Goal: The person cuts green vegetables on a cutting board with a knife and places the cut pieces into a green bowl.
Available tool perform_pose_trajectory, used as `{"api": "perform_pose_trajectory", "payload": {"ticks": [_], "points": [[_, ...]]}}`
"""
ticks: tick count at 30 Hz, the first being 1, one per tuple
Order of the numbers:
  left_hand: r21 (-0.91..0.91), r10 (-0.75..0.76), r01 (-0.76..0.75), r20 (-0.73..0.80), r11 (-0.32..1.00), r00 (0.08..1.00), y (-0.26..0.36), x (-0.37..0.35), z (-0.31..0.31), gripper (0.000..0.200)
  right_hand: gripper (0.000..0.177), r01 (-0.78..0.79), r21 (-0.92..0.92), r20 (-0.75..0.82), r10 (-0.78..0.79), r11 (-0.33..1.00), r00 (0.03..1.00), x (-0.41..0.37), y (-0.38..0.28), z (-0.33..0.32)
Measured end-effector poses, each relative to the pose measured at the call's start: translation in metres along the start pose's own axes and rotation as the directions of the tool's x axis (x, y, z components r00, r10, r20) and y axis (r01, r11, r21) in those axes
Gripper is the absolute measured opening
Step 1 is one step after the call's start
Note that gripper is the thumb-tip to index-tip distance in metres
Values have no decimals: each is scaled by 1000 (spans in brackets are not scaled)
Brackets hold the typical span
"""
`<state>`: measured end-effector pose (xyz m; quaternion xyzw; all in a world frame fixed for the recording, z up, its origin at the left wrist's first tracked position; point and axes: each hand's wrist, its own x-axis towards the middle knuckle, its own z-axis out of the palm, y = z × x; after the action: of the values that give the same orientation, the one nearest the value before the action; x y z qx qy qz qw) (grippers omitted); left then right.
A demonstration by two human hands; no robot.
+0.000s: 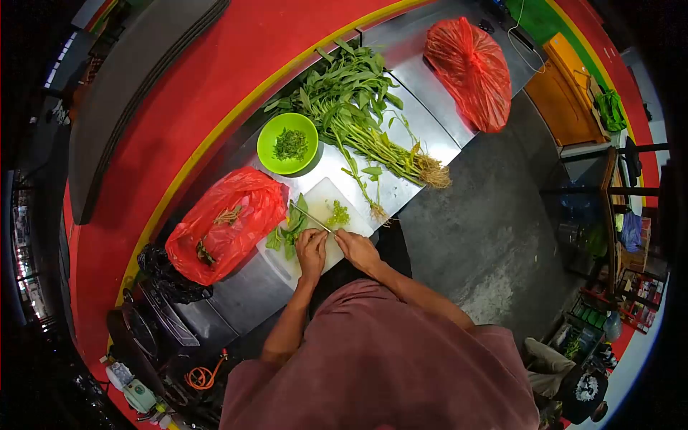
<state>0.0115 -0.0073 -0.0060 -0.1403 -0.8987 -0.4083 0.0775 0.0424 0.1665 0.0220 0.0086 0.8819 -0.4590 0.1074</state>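
On a white cutting board (292,264), my left hand (311,251) is closed over the stems of some green leaves (292,227). My right hand (356,251) grips a knife (311,216) whose blade points up and to the left, just right of my left hand. Chopped green pieces (338,213) lie on the board beyond the knife. Behind the board stands a green bowl (266,148) with finely cut greens (291,144) inside. A large bunch of leafy greens (351,107) with roots attached lies on the metal table, behind and to the right of the board.
An open red plastic bag (236,193) with root scraps sits left of the board, a black bag (163,271) beside it. At the back right is a tied red bag (469,68). A person in a dark cap (582,390) is at the lower right.
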Motion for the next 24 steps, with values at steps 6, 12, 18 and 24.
{"api": "perform_pose_trajectory", "payload": {"ticks": [6,12,18,24], "points": [[15,-8,8,26,1000,1000,-3,1,0,10,22,-62,49,55,59,997,997,-6,0,-4],[17,-7,7,18,1000,1000,2,3,-2,9,23,-82,18,55,81,996,995,-9,1,-2],[48,26,-27,21,998,999,8,3,-5,12,25,-71,-18,59,72,997,996,-4,0,-1],[46,40,-42,40,998,998,5,3,-6,14,22,-48,77,-1,48,996,999,-17,3,-3]]}}
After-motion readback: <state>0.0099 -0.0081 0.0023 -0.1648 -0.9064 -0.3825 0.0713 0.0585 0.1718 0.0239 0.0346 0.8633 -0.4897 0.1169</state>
